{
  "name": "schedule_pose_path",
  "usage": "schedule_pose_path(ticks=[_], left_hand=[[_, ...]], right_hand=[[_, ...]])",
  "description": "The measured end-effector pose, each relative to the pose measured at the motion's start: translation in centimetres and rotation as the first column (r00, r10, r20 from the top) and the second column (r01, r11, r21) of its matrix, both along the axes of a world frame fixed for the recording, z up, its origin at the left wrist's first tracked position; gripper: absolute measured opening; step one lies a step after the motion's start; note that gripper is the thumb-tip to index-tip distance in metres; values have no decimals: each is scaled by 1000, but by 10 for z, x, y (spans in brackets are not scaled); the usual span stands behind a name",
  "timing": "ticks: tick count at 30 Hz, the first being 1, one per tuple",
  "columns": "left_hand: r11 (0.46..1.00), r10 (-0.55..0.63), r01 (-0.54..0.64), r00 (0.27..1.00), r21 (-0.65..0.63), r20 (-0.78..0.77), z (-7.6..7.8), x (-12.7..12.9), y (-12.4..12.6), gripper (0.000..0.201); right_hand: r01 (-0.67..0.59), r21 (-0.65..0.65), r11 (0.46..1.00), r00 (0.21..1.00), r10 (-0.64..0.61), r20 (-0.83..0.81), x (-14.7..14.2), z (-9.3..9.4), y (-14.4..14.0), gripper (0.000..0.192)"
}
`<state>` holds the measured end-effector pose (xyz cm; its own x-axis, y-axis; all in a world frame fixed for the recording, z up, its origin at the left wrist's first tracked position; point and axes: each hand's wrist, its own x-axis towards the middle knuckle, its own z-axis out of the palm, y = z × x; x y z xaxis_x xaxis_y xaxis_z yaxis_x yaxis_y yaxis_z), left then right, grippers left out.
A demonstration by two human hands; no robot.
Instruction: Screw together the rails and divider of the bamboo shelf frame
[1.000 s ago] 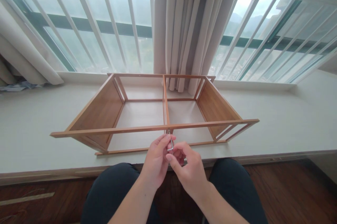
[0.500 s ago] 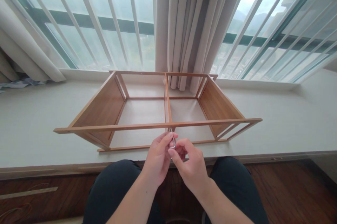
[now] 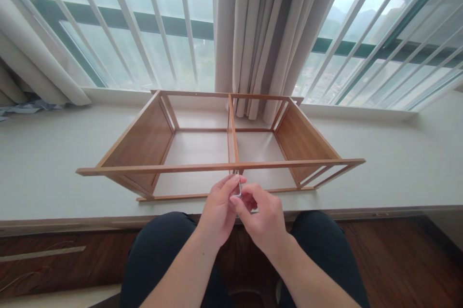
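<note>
At the far left a pale curtain (image 3: 32, 64) hangs bunched beside the barred window (image 3: 144, 23), and the white ledge (image 3: 43, 163) runs across in front of you. On that ledge lies a wooden frame (image 3: 144, 139), its solid left panel standing on edge, thin rails spanning to a matching right panel (image 3: 302, 141), and a centre divider (image 3: 233, 136) splitting it into two open bays. Your left hand (image 3: 217, 211) is raised just near of the frame's near top rail (image 3: 162, 168), its fingers curled in and pinched on a small metal key (image 3: 238, 187), whose upper end reaches up to the rail right where the divider meets it. Your right hand (image 3: 264, 221) is pressed against the left one, thumb and fingertips closed together at the lower end of the same key; how much of the tool it actually grips is hidden by the fingers. Both hands sit above your dark-trousered knees (image 3: 159, 250), near of the ledge's edge. Behind the frame's middle a second curtain (image 3: 267, 33) falls in folds to the sill, and more window bars (image 3: 379, 42) slant away at the far right.
</note>
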<state>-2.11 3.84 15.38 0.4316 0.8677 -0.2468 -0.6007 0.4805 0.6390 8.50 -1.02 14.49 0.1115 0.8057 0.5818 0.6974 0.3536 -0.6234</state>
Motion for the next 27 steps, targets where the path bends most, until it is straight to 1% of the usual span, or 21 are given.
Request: schedule_pose_path(ticks=[5, 11, 19, 27], left_hand=[[1000, 3, -3, 1000, -10, 15, 1, -1, 0, 28], [1000, 17, -17, 1000, -5, 6, -2, -2, 1, 28], [1000, 12, -12, 1000, 8, -2, -3, -1, 2, 28], [999, 48, -48, 999, -5, 20, -1, 0, 2, 26]], right_hand=[[-21, 59, 998, 996, 15, 89, 1, 1, 4, 24], [-50, 100, 994, 992, 38, 118, 2, 1, 9, 32], [-59, 77, 995, 996, 53, 74, 2, 0, 10, 30], [-133, 18, 991, 991, 133, -32, 4, 0, 6, 27]])
